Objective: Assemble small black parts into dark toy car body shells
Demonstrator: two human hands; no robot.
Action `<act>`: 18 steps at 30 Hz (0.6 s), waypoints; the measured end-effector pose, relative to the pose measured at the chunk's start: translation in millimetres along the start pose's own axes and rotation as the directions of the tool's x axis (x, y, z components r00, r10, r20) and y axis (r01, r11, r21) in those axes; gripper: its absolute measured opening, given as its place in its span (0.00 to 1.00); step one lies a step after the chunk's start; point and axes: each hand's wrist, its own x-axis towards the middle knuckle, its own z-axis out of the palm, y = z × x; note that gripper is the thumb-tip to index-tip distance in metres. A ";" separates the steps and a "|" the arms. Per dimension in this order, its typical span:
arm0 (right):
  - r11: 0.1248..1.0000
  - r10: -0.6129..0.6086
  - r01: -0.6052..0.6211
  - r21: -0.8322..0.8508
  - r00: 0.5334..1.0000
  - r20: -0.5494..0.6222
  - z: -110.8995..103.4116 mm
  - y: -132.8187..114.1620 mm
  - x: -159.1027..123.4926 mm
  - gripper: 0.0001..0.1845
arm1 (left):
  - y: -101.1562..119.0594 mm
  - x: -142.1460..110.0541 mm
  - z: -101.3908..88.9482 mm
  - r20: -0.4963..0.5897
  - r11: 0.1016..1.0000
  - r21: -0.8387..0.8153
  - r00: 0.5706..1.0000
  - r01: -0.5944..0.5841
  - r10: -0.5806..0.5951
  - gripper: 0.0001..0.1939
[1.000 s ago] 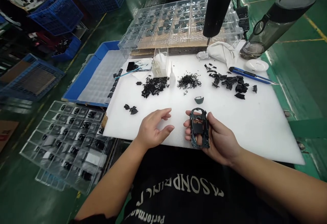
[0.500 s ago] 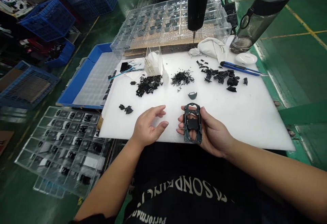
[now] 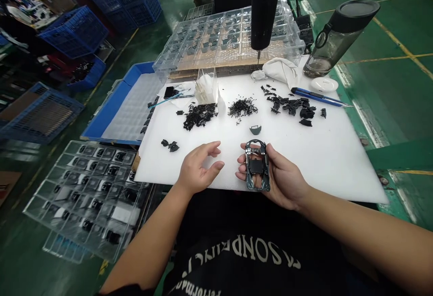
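Observation:
My right hand (image 3: 284, 174) is closed around a dark toy-car-shaped plastic frame (image 3: 256, 166) with openings in it, its fingers showing behind and at the left side. To the left, my left hand (image 3: 199, 167) hovers over the white board's front edge, fingers curved and apart, holding nothing. Just beyond the frame lies a small dark half-round piece (image 3: 255, 129). Farther back is a pile of tiny black parts (image 3: 242, 107). A heap of flat black pieces (image 3: 200, 116) lies left of it, and curved black pieces (image 3: 292, 105) are scattered to the right.
A black electric screwdriver (image 3: 262, 12) hangs over the back of the white board (image 3: 321, 161). Behind stand clear compartment trays (image 3: 233, 34). A tinted bottle (image 3: 338, 39) and a blue utility knife (image 3: 320, 96) are at right. A blue bin (image 3: 91, 125) and another divided tray (image 3: 84, 192) are at left.
The view has shifted slightly, so the scene sits a little lower. Both hands keep nearly the same pose, and the frame remains in my right hand, tilted slightly differently.

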 end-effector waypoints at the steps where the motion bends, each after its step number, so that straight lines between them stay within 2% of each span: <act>1: 1.000 0.001 -0.001 -0.001 1.000 -0.001 0.4 -0.4 0.0 0.24 | 0.6 0.0 -0.3 -0.002 1.000 -0.002 1.000 -0.001 0.001 0.22; 18: 1.000 0.024 -0.024 -0.003 1.000 0.007 -0.6 -1.7 -0.9 0.23 | 4.0 0.7 -2.5 0.008 1.000 0.006 1.000 0.000 0.000 0.22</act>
